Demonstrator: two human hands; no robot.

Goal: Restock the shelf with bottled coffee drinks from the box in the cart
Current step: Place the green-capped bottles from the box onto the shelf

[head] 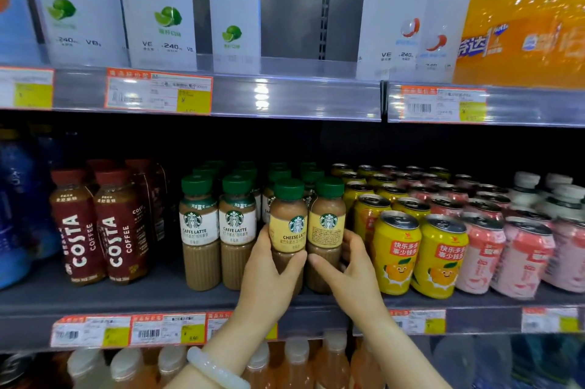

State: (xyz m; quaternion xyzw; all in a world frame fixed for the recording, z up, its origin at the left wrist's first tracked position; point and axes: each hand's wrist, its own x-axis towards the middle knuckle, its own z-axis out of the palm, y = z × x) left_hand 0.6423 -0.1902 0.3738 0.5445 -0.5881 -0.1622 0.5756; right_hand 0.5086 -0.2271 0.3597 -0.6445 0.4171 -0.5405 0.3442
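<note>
1. A person faces a grey metal store shelf [95, 296] stocked with drinks. Both hands reach to its front edge, near the middle.
2. The left hand [269, 274], a pale bangle on its wrist, curls thumb and fingers round the lower half of a green-capped, yellow-labelled cheese latte coffee bottle [288, 220].
3. The right hand [351, 274] wraps partly round a matching second yellow-labelled bottle [327, 224] just beside the first; its fingers curl behind the bottle and its thumb points toward the gap between the two.
4. Both bottles stand upright at the shelf front, touching each other, between the white-labelled caffe latte bottles [218, 224] on the left and the yellow orange-drink cans [418, 255] on the right.
5. To do this step well, it seems wise to press both bottles flat on the shelf, turn their labels forward, and line them up with the row's front edge.
6. Care is likely needed not to knock the nearby cans.
7. The box and cart are out of view.
</note>
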